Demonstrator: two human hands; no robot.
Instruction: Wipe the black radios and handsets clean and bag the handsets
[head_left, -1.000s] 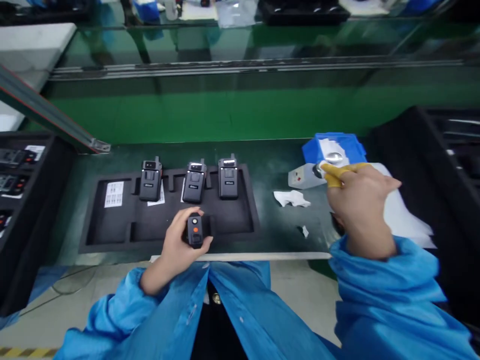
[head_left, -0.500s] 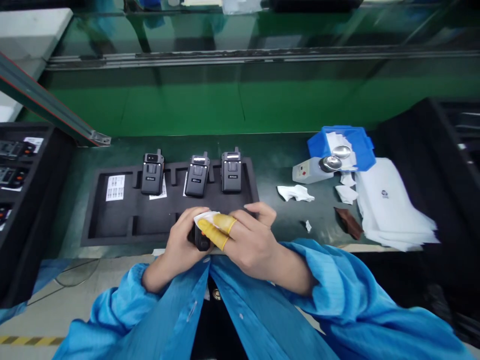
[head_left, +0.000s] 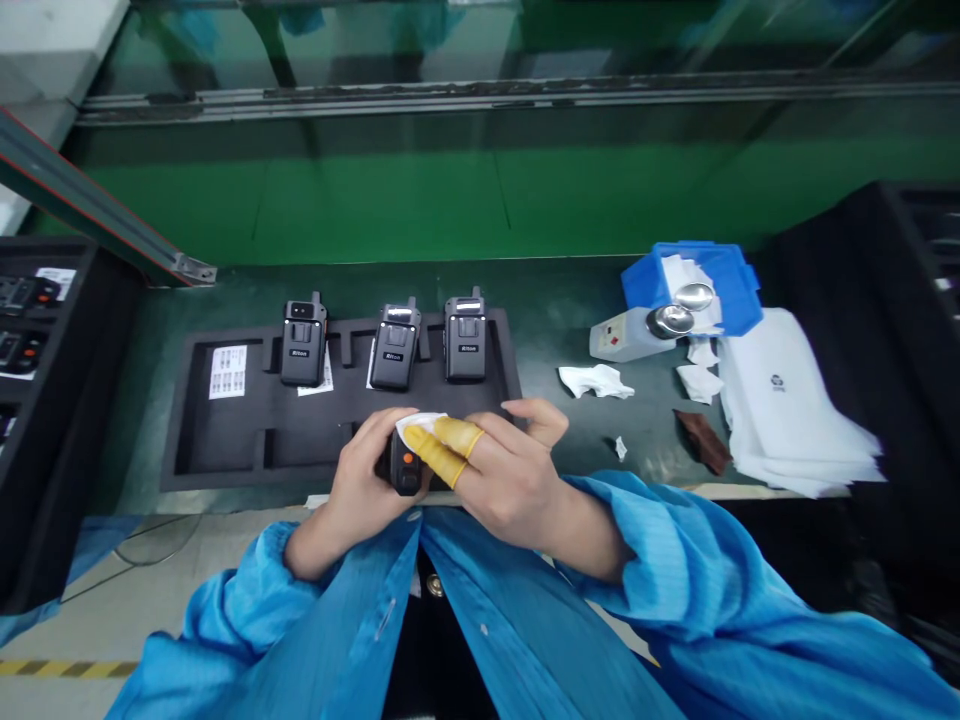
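Observation:
My left hand (head_left: 370,470) is closed around a black handheld radio (head_left: 406,474) with an orange button, held near the table's front edge. Two fingers of my right hand (head_left: 510,480) wear yellow finger cots and press a white wipe (head_left: 420,421) onto the radio's far end. Part of the radio is hidden by the fingers and the wipe. Beyond my hands, a black foam tray (head_left: 300,460) carries a left radio (head_left: 304,340), a middle radio (head_left: 395,345) and a right radio (head_left: 465,338), each with a stubby antenna.
At the right stand a blue bin (head_left: 739,290) of white wipes and a clear bottle (head_left: 626,337) with a metal top. Crumpled wipes (head_left: 596,381), a brown scrap (head_left: 703,440) and white bags (head_left: 795,410) lie nearby. Black boxes (head_left: 97,380) flank both sides.
The fingers with the wipe have shifted slightly, and more of the held radio, including its orange button, now shows. The whole view has shifted a little. The radios on the tray stay put.

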